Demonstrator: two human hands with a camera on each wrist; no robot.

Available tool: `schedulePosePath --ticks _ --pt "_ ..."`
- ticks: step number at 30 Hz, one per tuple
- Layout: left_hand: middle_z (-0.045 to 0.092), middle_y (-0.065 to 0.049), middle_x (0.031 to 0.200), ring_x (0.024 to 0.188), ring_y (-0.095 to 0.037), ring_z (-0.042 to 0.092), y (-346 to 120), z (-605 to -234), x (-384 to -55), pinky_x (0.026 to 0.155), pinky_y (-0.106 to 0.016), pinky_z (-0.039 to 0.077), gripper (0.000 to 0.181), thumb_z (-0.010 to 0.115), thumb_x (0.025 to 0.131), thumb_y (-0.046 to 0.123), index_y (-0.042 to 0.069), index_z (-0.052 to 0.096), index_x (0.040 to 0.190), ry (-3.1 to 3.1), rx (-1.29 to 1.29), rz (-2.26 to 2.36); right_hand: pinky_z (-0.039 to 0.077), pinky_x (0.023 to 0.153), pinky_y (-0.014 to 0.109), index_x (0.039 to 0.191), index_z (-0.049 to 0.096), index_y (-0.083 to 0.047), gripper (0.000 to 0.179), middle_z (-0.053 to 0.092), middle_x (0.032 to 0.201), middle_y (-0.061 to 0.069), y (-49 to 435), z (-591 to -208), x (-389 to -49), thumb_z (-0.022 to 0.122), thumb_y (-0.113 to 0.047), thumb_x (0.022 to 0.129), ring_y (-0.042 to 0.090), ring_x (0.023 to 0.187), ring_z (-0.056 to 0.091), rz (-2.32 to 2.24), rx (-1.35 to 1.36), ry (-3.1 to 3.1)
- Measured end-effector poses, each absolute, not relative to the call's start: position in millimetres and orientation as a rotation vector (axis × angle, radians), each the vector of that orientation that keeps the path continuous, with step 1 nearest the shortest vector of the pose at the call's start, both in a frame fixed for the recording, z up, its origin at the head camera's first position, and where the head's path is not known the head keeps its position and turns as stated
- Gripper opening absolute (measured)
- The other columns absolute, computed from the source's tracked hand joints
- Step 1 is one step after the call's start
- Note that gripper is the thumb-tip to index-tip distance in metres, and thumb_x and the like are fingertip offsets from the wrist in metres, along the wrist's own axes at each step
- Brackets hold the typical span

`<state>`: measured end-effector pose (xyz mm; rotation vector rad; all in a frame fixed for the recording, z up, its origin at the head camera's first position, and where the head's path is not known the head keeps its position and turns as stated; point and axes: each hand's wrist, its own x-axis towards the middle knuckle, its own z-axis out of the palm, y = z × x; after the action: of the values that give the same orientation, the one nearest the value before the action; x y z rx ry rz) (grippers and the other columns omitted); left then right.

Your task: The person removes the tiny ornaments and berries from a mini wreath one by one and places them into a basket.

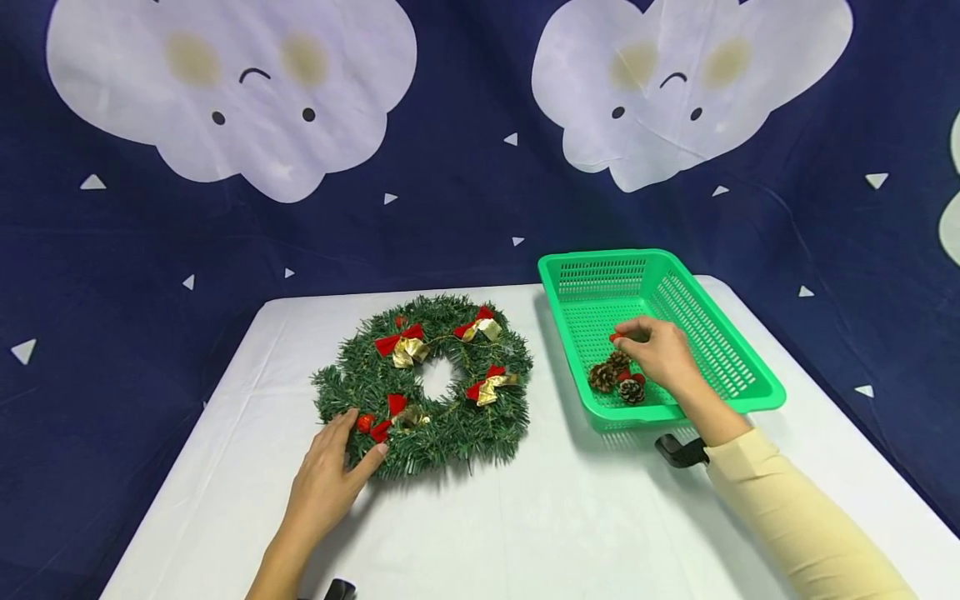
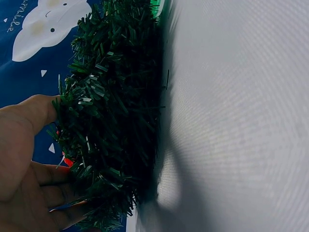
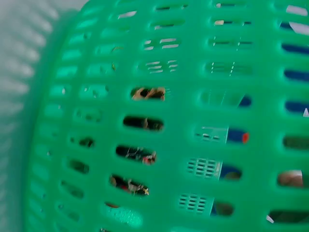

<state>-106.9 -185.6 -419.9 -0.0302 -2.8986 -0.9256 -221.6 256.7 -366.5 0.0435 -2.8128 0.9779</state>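
A green wreath (image 1: 450, 446) with red-and-gold bows lies left of the middle of the white table. My left hand (image 1: 327, 471) rests at its front-left edge, thumb and fingers spread on either side of a red ball ornament (image 1: 365, 423). In the left wrist view the fingers (image 2: 53, 186) reach into the green bristles. Over the green basket (image 1: 558, 292), my right hand (image 1: 663, 352) pinches a small red ornament (image 1: 616, 337), mostly hidden by the fingertips. Below it, several pine cones (image 1: 602, 377) lie in the basket. The basket's slotted wall (image 3: 178, 111) fills most of the right wrist view.
The white table (image 1: 517, 517) carries the wreath on the left and the basket at the back right. Behind it hangs a dark blue cloth (image 1: 465, 225) with cloud faces. The wrist camera's black mount (image 1: 678, 451) sits close to the basket's front side.
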Motion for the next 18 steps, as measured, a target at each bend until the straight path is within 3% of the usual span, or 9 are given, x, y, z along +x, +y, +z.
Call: schedulePosePath --ticks 10,18 --pt "0.03 -0.024 0.151 0.139 -0.043 0.028 -186.0 -421.9 -105.8 0.107 -0.065 0.027 0.078 0.052 0.09 0.055 0.007 0.03 0.148 -2.89 -0.033 -0.91 0.044 0.058 0.027 0.115 0.066 -0.008 0.03 0.068 0.112 0.02 259.9 -369.1 -225.3 0.061 -0.021 0.089 0.022 0.078 0.062 0.917 0.046 -2.966" --pt "0.03 -0.024 0.151 0.139 -0.043 0.028 -186.0 -421.5 -106.2 0.106 -0.066 0.027 0.078 0.052 0.09 0.055 0.007 0.03 0.148 -2.885 -0.04 -0.911 0.048 0.063 0.03 0.115 0.065 -0.007 0.031 0.069 0.11 0.018 260.6 -369.4 -223.9 0.062 -0.024 0.089 0.024 0.084 0.064 0.895 0.058 -2.998"
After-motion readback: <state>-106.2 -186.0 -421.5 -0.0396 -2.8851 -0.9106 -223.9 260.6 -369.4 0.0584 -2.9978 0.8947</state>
